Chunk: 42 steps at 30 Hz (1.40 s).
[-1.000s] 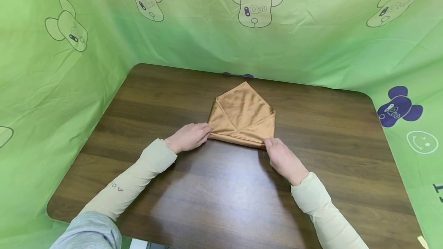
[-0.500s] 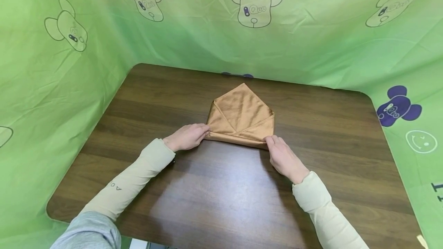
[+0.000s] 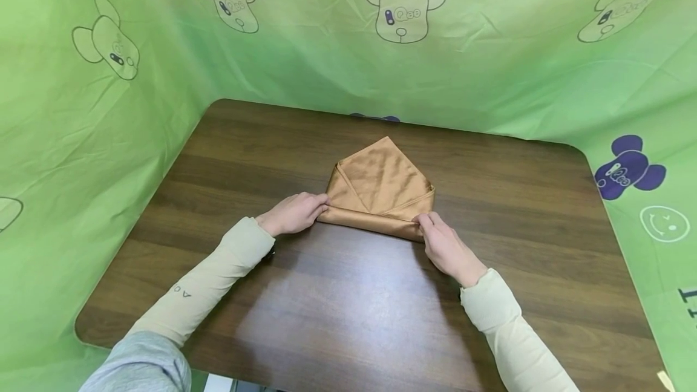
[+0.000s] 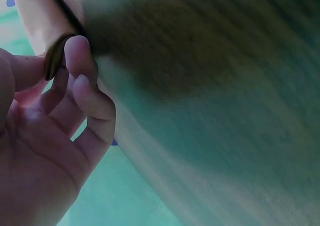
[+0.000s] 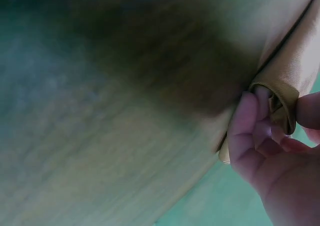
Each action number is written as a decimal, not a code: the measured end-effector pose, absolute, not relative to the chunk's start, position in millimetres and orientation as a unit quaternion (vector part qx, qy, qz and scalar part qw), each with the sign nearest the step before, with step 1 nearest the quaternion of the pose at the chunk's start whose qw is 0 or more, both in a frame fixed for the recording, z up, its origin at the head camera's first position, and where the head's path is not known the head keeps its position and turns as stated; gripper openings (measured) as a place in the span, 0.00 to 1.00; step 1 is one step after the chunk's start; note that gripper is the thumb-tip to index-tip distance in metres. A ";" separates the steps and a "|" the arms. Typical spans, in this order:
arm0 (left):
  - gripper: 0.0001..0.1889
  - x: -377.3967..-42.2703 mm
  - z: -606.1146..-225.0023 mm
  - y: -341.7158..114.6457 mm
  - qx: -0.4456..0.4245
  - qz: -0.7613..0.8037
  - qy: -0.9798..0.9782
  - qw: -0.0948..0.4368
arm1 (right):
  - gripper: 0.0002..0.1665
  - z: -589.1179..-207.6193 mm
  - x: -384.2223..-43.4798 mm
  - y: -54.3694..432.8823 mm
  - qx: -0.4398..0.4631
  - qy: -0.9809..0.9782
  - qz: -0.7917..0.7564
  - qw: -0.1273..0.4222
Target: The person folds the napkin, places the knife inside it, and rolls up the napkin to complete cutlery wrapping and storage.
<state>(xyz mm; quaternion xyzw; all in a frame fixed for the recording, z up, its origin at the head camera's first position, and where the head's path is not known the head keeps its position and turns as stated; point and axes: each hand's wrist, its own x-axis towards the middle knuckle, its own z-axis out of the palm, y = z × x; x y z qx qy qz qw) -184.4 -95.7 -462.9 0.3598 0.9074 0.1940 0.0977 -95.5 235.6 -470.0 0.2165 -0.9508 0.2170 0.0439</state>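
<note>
A shiny bronze-brown cloth napkin [image 3: 381,177] lies on the brown wooden table, its far corner pointing away from me. Two folded flaps meet in a V on it, and its near edge is rolled into a thick band. The left end of that roll is pinched by my left hand [image 3: 294,213]; in the left wrist view thumb and fingers close on the napkin's end [image 4: 56,58]. At the other end my right hand [image 3: 449,248] grips the roll. The right wrist view shows the rolled end of the napkin [image 5: 282,78] between the thumb and curled fingers.
Green curtains [image 3: 305,35] with cartoon heads printed on them hang around the back and sides of the table [image 3: 245,156]. A small white object [image 3: 219,383] shows below the table's front edge. Padded cream sleeves cover both forearms.
The near edge has turned over into a thicker roll, covering more of the flaps. The napkin's far tip has drawn slightly closer to me, while both hands have barely shifted.
</note>
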 end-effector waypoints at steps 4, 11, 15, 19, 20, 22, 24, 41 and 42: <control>0.09 -183.9 -462.9 -96.1 0.358 0.199 0.907 0.100 | 0.10 -469.8 -94.9 235.4 0.205 -0.951 0.230 0.041; 0.09 -184.2 -459.3 -94.5 0.346 0.204 0.910 0.105 | 0.07 -471.0 -94.6 236.4 0.190 -0.954 0.229 0.045; 0.07 -185.2 -458.7 -93.6 0.338 0.206 0.912 0.109 | 0.05 -469.4 -94.3 235.7 0.178 -0.958 0.222 0.044; 0.07 -186.9 -459.6 -92.9 0.338 0.208 0.911 0.111 | 0.04 -467.8 -94.3 234.5 0.175 -0.959 0.218 0.046; 0.07 -187.3 -459.7 -92.7 0.339 0.208 0.911 0.111 | 0.04 -467.4 -94.3 234.2 0.173 -0.960 0.217 0.046; 0.07 -188.2 -460.0 -92.3 0.338 0.206 0.912 0.111 | 0.03 -466.9 -94.5 233.9 0.172 -0.961 0.213 0.045; 0.07 -188.5 -459.5 -91.7 0.335 0.201 0.914 0.112 | 0.03 -466.6 -95.0 234.0 0.169 -0.962 0.211 0.040; 0.01 -185.2 -462.1 -90.0 0.371 0.163 0.914 0.007 | 0.05 -472.7 -98.2 234.6 0.171 -0.961 0.190 0.109; 0.02 -184.4 -462.9 -89.3 0.391 0.155 0.907 -0.011 | 0.04 -472.7 -98.3 234.1 0.181 -0.958 0.187 0.122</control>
